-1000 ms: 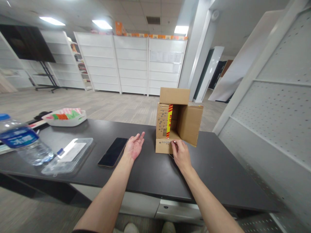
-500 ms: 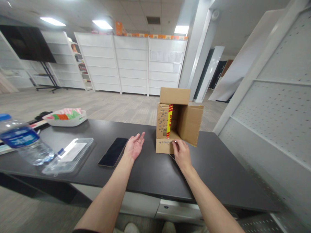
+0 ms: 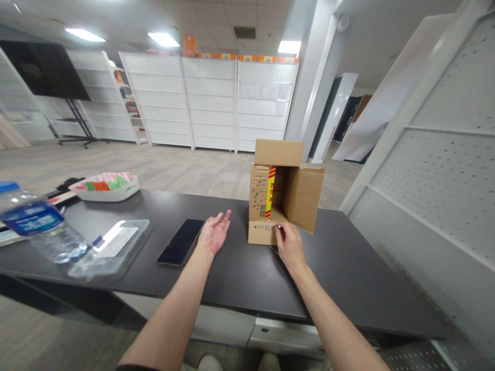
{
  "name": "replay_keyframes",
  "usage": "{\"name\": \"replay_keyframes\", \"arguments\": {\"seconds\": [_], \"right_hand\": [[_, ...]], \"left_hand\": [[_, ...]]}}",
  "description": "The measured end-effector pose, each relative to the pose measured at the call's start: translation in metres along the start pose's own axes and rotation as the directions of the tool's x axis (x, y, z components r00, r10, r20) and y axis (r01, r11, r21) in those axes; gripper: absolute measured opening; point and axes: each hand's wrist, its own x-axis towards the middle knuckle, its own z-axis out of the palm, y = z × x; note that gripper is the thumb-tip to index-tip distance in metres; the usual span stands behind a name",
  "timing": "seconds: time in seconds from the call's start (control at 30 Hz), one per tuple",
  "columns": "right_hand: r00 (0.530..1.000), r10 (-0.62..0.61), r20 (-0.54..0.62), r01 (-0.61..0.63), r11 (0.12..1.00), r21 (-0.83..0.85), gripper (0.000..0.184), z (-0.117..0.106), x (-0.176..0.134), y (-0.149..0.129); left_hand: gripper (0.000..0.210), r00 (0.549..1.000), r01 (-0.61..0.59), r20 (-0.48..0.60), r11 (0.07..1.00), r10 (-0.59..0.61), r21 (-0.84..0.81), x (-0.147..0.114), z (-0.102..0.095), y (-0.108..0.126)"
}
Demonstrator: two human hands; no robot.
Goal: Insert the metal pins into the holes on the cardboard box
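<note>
A cardboard box (image 3: 260,203) stands open toward me, with red-and-yellow tape on its left side. Its lower front flap (image 3: 258,237) bears a row of small round metal-looking heads and a few dark holes; more heads dot the left side flap. At the flap's right end my right hand (image 3: 290,246) is closed in a pinch. A tiny pale spot shows at its fingertips, too small to name. Left of the box, my left hand (image 3: 214,234) is held palm up over the table, its fingers apart and slightly curled. I see nothing clearly in it.
A phone (image 3: 180,242) lies left of my left hand. Further left are a clear plastic case (image 3: 124,247), a water bottle (image 3: 34,219) and a white basket (image 3: 129,191) with colourful contents. A perforated panel (image 3: 436,196) borders the dark table (image 3: 240,281) on the right.
Hardly anything differs. The view has shifted very slightly; both hands and the box keep their places.
</note>
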Motion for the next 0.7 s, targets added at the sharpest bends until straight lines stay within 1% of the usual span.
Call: {"name": "replay_keyframes", "arguments": {"seconds": [0.07, 0.3, 0.43, 0.6, 0.7], "right_hand": [[1.0, -0.007, 0.021, 0.007, 1.0, -0.024, 0.02, 0.0001, 0.0002, 0.0], [0.999, -0.026, 0.04, 0.032, 0.989, -0.146, 0.02, -0.0012, 0.001, -0.0039], [0.999, -0.025, 0.027, 0.029, 0.991, -0.129, 0.021, -0.0012, 0.0015, -0.0061], [0.999, -0.028, 0.019, 0.029, 0.998, -0.055, 0.022, 0.0004, 0.0014, -0.0045], [1.0, -0.021, 0.015, 0.021, 0.998, -0.062, 0.022, 0.0017, 0.0004, -0.0022]], "left_hand": [[0.027, 1.0, 0.0, 0.0, 1.0, 0.0, 0.001, 0.0004, -0.0008, -0.0002], [0.028, 1.0, -0.007, 0.008, 1.0, 0.007, 0.012, 0.0002, -0.0006, -0.0006], [0.027, 1.0, -0.002, 0.018, 1.0, 0.002, 0.011, 0.0003, -0.0009, -0.0007], [0.027, 1.0, -0.001, 0.017, 1.0, 0.001, 0.003, 0.0017, -0.002, -0.0009], [0.027, 1.0, -0.003, 0.008, 1.0, 0.003, 0.006, 0.0012, -0.0011, -0.0007]]}}
